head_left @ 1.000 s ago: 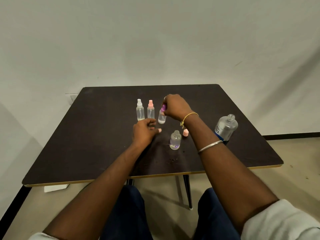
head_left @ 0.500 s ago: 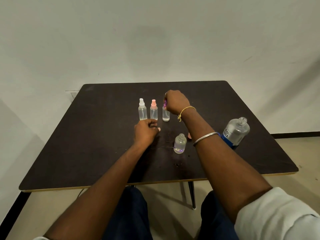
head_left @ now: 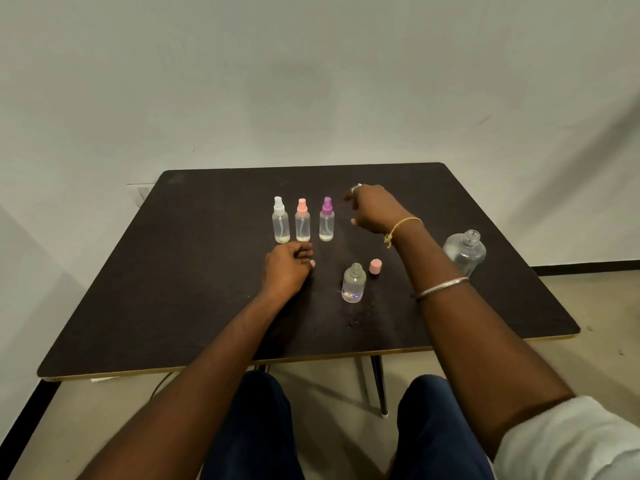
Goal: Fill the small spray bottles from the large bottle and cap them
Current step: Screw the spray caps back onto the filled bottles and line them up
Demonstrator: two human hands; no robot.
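On the dark table [head_left: 173, 289]: three slim clear spray bottles in a far-middle row (white-top bottle [head_left: 280, 221], pink-top bottle [head_left: 302, 221], purple-top bottle [head_left: 326, 221]), one stubby uncapped clear bottle [head_left: 353, 284] nearer with one loose pink cap [head_left: 375, 266] just right of it, and one large open clear bottle [head_left: 464, 252] at the right. Both grips hold nothing: the right grip [head_left: 374, 209] hovers just right of the purple-top bottle, and the left grip [head_left: 285, 270] rests loosely curled near the row. The little ones look light and tippy, so I'd pinch them round the body; the big one's probably heavier, so wrap its middle.
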